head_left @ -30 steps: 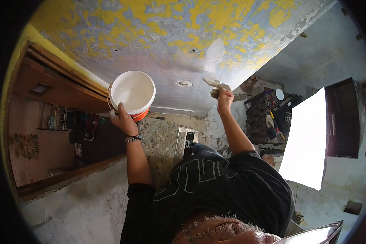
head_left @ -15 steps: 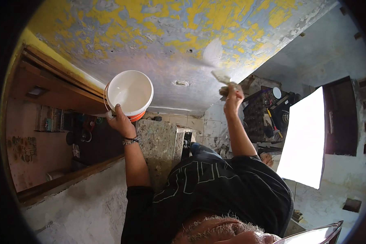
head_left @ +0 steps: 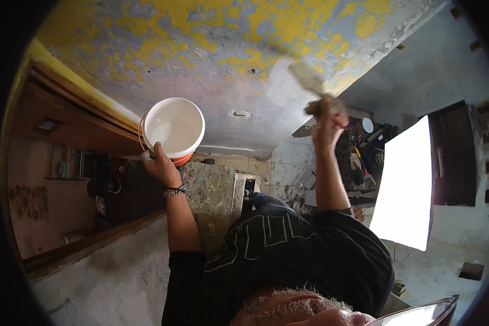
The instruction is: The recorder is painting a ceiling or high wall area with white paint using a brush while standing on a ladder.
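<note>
Both hands were up overhead. Left hand point(head_left: 160, 163) gripped a white bucket point(head_left: 173, 127) by its rim, holding it just under the ceiling point(head_left: 212, 49). Right hand point(head_left: 327, 120) was closed round the handle of a brush point(head_left: 308, 81), bristles up against the ceiling right above it, where a pale patch sat beside the peeling yellow and grey.

Looked to me like the spreading step, brush working the ceiling with the bucket kept close by for reloading. Next move would probably need another pass next to that patch, or a dip back in the bucket, which sat well off to the left of the brush hand.

Couldn't see what was in the bucket, just white inside. Brush was blurred, so its exact shape was hard to call. Fingers on the handle were mostly hidden too.
</note>
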A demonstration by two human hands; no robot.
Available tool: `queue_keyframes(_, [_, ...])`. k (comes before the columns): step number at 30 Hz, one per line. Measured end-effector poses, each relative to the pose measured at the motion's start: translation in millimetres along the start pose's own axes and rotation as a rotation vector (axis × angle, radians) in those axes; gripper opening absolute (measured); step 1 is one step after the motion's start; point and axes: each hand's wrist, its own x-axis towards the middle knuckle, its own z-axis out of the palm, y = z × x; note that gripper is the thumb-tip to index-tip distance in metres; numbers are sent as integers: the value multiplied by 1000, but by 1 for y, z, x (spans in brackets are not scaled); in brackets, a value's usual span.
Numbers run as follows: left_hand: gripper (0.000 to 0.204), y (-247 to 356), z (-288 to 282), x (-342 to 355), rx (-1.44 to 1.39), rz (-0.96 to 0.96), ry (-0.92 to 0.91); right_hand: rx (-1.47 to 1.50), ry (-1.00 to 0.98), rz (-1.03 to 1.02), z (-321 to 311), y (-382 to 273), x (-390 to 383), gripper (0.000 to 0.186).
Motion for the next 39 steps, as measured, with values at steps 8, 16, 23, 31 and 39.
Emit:
queue_keyframes(8, [27,0,4,-1,32,-24,-26,-356,1,277,4,166,-50,18])
queue_keyframes(16, [28,-1,-1,1,56,-12,12,-115,-123,-273,80,-30,26,22])
queue_keyframes(23, [28,-10,-4,3,29,4,35,14,-252,-77,57,5,-18,21])
queue_keyframes(31, [26,-12,6,2,-9,1,36,5,-170,460,18,171,-68,16])
queue_keyframes(39, [20,-13,1,3,70,31,29,33,-201,-83,61,58,-6,21])
